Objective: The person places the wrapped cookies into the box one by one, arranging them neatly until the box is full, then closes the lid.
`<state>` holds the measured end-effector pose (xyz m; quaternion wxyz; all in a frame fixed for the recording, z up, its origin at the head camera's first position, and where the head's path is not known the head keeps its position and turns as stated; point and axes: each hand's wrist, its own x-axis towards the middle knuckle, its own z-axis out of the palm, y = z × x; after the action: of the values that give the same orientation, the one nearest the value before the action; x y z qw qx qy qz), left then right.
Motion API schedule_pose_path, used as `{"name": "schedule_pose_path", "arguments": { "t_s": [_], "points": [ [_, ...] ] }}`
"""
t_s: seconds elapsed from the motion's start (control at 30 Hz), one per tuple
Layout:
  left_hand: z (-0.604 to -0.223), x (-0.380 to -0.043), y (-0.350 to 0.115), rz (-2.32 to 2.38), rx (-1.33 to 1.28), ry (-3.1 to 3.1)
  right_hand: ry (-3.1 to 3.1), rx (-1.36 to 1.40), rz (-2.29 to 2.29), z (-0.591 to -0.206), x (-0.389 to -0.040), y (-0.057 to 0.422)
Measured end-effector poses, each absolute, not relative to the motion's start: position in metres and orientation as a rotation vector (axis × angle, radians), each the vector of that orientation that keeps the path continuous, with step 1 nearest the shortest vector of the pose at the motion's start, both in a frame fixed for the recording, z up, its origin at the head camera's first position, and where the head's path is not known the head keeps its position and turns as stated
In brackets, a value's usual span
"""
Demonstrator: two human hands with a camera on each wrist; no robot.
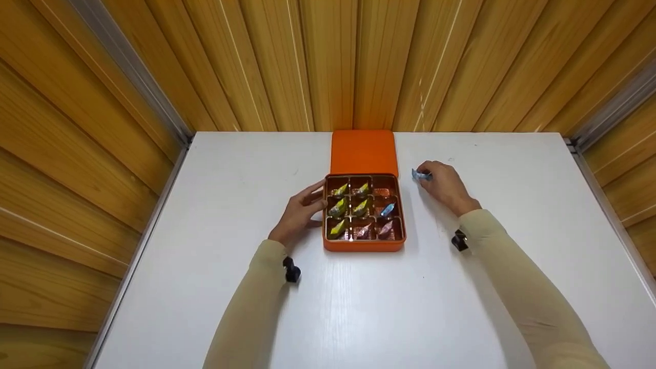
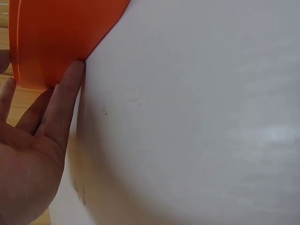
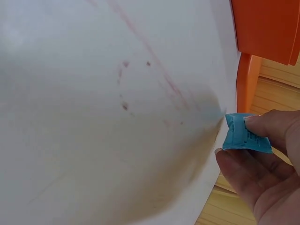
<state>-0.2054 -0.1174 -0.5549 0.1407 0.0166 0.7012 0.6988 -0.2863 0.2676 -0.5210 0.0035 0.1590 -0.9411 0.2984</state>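
An orange box [image 1: 365, 246] stands on the table with its lid [image 1: 364, 152] laid back behind it. Inside, a brown divided tray holds several green-wrapped candies [image 1: 337, 207] in the left and middle columns. Two pink-wrapped candies [image 1: 386, 229] lie in the front row, and a blue-wrapped candy [image 1: 387, 209] is in the middle right compartment. My left hand [image 1: 298, 214] rests its extended fingers against the box's left side [image 2: 56, 37]. To the right of the box, my right hand [image 1: 446, 188] pinches another blue-wrapped candy [image 3: 241, 133] between thumb and fingers, above the table.
The white table [image 1: 338, 312] extends around the box on both sides and toward me. Wood-patterned walls [image 1: 287, 66] stand behind and beside it, with metal edging [image 1: 138, 241] along the left. A black wrist device [image 1: 291, 270] sits on each sleeve.
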Motion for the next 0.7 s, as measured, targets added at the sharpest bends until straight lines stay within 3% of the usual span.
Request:
{"name": "schedule_pose_path", "arguments": {
  "t_s": [0.7],
  "points": [
    [-0.5528,-0.2047,-0.1178,1.994,0.054,2.053,-3.007,0.454,0.964,-0.5220,-0.2851,0.2738]
  ]
}}
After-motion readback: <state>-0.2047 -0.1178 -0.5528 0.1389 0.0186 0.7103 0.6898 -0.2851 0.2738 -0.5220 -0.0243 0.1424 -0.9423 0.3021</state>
